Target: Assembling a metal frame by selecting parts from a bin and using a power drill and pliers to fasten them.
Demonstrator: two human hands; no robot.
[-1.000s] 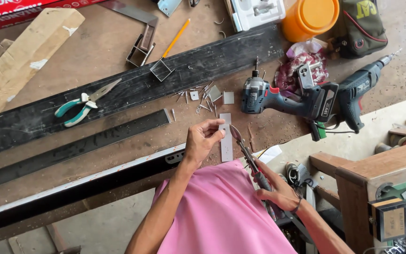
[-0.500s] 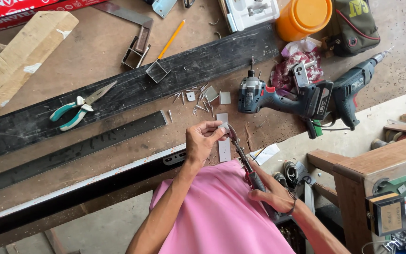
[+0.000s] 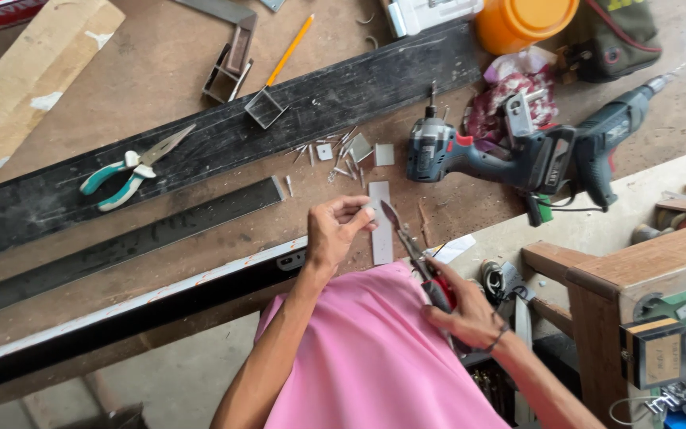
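The counter (image 3: 160, 71) carried a long black board (image 3: 224, 139), two drills (image 3: 518, 151) and an orange bucket (image 3: 522, 20), whose inside was not visible. The right hand (image 3: 470, 318) was closed around red-handled snips (image 3: 414, 254). The left hand (image 3: 335, 234) pinched a small metal piece (image 3: 368, 211) at the snip blades, just above a flat metal strip (image 3: 380, 222).

Worn brown wooden tabletop (image 3: 160, 71) under daylight; grey concrete floor (image 3: 184, 373) below; wooden frame (image 3: 629, 262) at right.
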